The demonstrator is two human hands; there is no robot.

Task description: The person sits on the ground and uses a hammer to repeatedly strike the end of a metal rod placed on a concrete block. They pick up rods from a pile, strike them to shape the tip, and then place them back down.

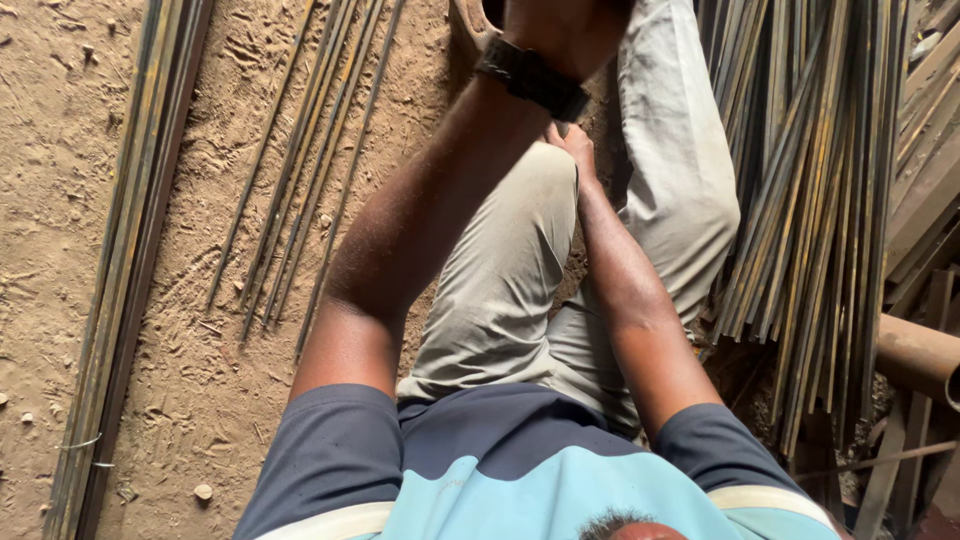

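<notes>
Head view, looking down the body. The left hand [560, 30], with a black wristwatch [532, 78] on its wrist, is stretched down to the upper edge, close to a brown rounded object [468, 25] that is only partly shown. The hand is cut off there, so its grip cannot be told. The right hand [573, 145] is laid against the bent knee [530, 190] of the tan trousers. Most of it is hidden behind the left forearm, so whether it is open or closed cannot be told. The hands are kept apart.

A low reach of this kind is judged best made with the knee used as a brace, weight kept over the feet, and the legs held away from the metal ends at the right.

The ground [200, 400] is dry, trodden sand. A tied bundle of long bars [120, 250] and loose thin rods [310, 170] are laid on it at the left. Flat steel strips [820, 200] are heaped at the right, beside a rusty pipe [915, 355].
</notes>
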